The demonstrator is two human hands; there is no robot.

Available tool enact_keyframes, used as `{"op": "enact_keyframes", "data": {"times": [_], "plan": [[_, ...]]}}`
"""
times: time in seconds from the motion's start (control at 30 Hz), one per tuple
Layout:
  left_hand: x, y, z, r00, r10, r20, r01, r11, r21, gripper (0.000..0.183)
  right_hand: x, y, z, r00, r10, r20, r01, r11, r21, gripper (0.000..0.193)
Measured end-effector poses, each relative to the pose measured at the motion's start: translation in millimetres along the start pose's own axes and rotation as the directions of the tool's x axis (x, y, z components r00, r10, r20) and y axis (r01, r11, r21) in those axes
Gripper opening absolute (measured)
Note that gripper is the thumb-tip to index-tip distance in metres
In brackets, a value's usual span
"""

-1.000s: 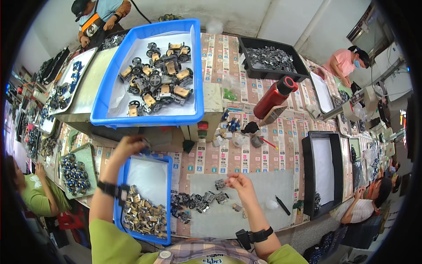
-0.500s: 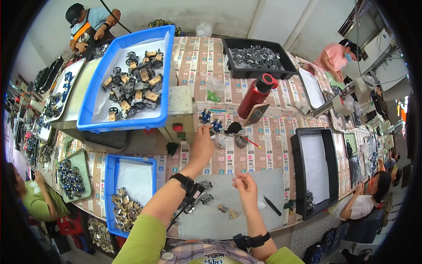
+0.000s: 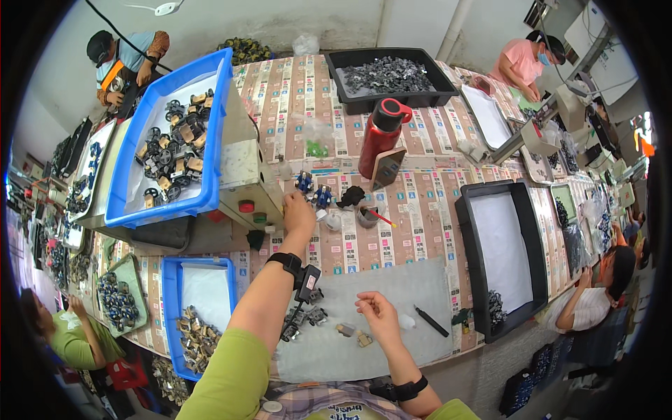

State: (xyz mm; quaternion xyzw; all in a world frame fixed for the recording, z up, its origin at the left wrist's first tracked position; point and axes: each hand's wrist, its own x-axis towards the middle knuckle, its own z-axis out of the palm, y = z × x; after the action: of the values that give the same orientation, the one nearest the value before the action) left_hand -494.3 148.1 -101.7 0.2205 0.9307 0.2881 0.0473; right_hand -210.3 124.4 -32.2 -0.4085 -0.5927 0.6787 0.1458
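Observation:
My left hand [image 3: 299, 215] reaches forward, its fingers curled together beside two small blue-and-silver figure-like parts [image 3: 323, 196]. Whatever its fingertips hold, if anything, is too small to make out. Over the grey mat [image 3: 392, 280], my right hand [image 3: 379, 315] hovers with loosely bent fingers apart and nothing visible in them. Two small tan-and-grey blocks [image 3: 364, 339] lie on the mat left of it, and a black pen-like tool [image 3: 431, 320] to its right. Several grey vehicle-like parts [image 3: 315, 316] lie beside my left forearm, which partly hides them.
A blue tray [image 3: 222, 140] of wheeled parts sits on a metal box [image 3: 245, 168] at left. Below it stands another blue tray [image 3: 231, 280] of tan parts. Black trays [image 3: 465, 245] flank the right and back. A red bottle [image 3: 378, 140] stands ahead; co-workers sit around.
The view has swung, shifting the table's things. My left hand remains by the blue parts, slightly farther left of them. My right hand has drawn a little nearer the small tan blocks.

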Motion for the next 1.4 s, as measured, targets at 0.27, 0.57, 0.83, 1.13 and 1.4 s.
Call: {"op": "enact_keyframes", "data": {"times": [0.27,0.57,0.83,1.13,1.4], "plan": [[0.4,-1.0,-1.9,0.997,-0.024,0.067,0.025,1.0,-0.007,0.038,-7.4,4.0,2.5,1.0,-0.015,-0.023,0.014,0.999,-0.034,0.015],[-1.5,3.3,-5.0,0.997,0.015,0.074,-0.015,1.0,-0.008,0.042,-13.6,14.3,2.1,0.999,-0.021,-0.025,0.018,0.996,-0.083,0.015],[-10.3,-12.1,-9.9,0.995,0.071,0.073,-0.07,0.997,-0.025,0.046,-17.5,13.9,3.3,0.999,0.017,0.032,-0.011,0.985,-0.172,0.014],[-100.3,-57.0,-137.6,0.898,0.257,0.357,0.022,0.784,-0.62,0.027,-21.6,24.2,-38.6,0.999,0.042,-0.028,-0.048,0.959,-0.279,0.013],[-218.9,-104.1,-205.2,0.829,-0.188,0.527,0.537,0.531,-0.656,0.014,-33.5,70.3,-17.2,0.986,0.165,0.024,-0.159,0.971,-0.18,0.006]]}}
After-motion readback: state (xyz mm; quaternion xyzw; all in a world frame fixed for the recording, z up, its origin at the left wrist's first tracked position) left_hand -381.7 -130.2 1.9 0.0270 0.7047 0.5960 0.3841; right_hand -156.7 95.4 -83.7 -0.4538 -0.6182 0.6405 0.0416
